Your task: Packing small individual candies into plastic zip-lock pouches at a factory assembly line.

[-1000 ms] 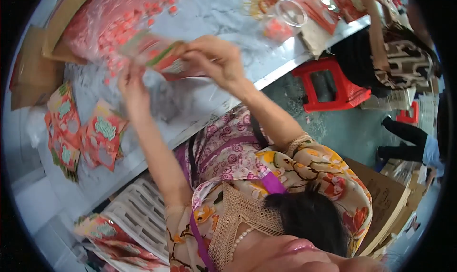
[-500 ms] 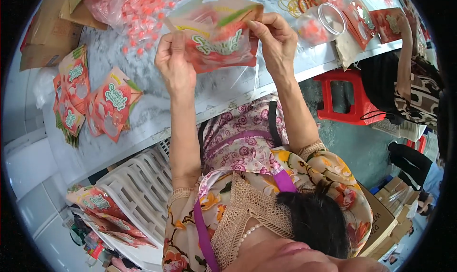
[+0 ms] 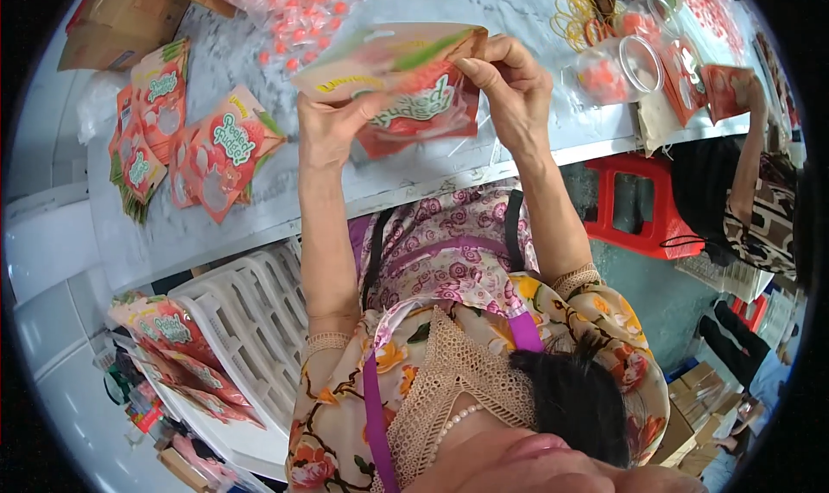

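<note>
Above the table's near edge I hold a pink and red stand-up pouch (image 3: pixel 423 87) with a green leaf print and a hang hole along its top. My left hand (image 3: pixel 330 135) is closed on its left side, the thumb lying across the front. My right hand (image 3: pixel 516 87) pinches the upper right corner between thumb and fingers. The pouch and left thumb are slightly blurred. Whether anything is inside the pouch, I cannot tell. Flat pouches of the same kind (image 3: pixel 229 148) lie fanned on the table to the left, beside another stack (image 3: pixel 161 96).
Small wrapped red sweets (image 3: pixel 302 18) are heaped at the back. To the right lie a clear jar of sweets (image 3: pixel 609 72) and yellow rubber bands (image 3: pixel 579 14). A co-worker's hand (image 3: pixel 753 96) holds a pouch. Below are a white crate (image 3: pixel 246 307) and a red stool (image 3: pixel 635 195).
My left thumb has slid from the pouch's upper left edge onto its front. The view has shifted, so table and hands appear lower. My right hand keeps its pinch on the corner.
</note>
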Motion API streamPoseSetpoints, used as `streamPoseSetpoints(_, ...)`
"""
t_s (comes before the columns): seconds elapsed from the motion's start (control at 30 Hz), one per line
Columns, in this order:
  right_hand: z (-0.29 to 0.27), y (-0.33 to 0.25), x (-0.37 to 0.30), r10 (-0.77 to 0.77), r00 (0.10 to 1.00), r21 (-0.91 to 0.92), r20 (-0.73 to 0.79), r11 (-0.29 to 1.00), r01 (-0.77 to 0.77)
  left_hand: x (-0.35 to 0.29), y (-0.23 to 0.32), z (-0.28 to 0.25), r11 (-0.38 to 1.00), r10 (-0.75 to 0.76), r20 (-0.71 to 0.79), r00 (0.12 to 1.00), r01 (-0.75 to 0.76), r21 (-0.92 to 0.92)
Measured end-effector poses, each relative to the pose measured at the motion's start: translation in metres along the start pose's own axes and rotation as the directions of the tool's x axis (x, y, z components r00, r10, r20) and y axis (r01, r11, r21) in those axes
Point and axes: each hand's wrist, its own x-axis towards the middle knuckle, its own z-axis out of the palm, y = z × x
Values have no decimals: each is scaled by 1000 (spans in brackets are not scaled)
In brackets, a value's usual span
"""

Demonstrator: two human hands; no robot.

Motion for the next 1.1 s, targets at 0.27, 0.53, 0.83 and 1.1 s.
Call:
streamPoseSetpoints(0.27,27,-64,44,30,850,-705,527,574,417,-18,7,15,981,67,-166,984,-35,192)
streamPoseSetpoints(0.53,38,-58,48,209,733,-712,647,510,483,-30,6,14,961,35,-216,976,27,276)
streamPoseSetpoints(0.83,45,-56,49,197,686,-664,701,531,526,-39,8,11,980,-1,-250,968,52,194)
streamPoseSetpoints(1.1,49,-50,39,8,672,-595,741,474,650,-41,13,12,979,65,-237,969,-16,204)
